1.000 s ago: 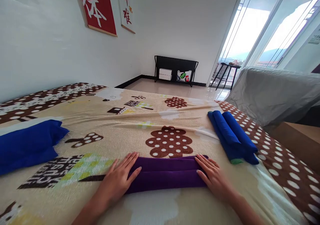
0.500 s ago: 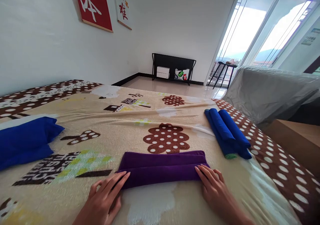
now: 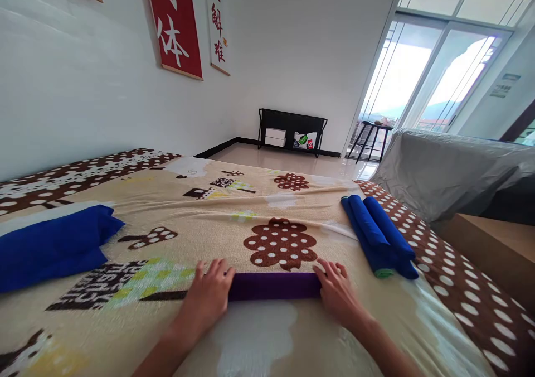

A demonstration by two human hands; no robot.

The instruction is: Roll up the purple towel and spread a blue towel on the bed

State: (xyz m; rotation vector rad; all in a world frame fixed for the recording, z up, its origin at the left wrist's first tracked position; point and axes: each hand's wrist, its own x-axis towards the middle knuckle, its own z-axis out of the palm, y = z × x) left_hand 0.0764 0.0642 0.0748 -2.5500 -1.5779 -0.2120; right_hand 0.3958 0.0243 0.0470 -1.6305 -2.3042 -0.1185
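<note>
A purple towel (image 3: 273,286) lies as a narrow roll across the near part of a patterned bedspread (image 3: 251,209). My left hand (image 3: 209,294) rests palm down on the roll's left end, fingers curled over it. My right hand (image 3: 335,290) presses on its right end the same way. Only the middle strip of the roll shows between my hands.
Rolled blue towels (image 3: 381,236) lie to the right, near the dotted border. A loose blue cloth (image 3: 50,246) sits at the far left. A grey covered piece of furniture (image 3: 443,165) and a brown box (image 3: 493,249) stand right of the bed. A black shelf (image 3: 292,125) stands by the far wall.
The purple towel went from a flat folded band to a tight narrow roll. Both my hands moved forward over it and now cover its ends.
</note>
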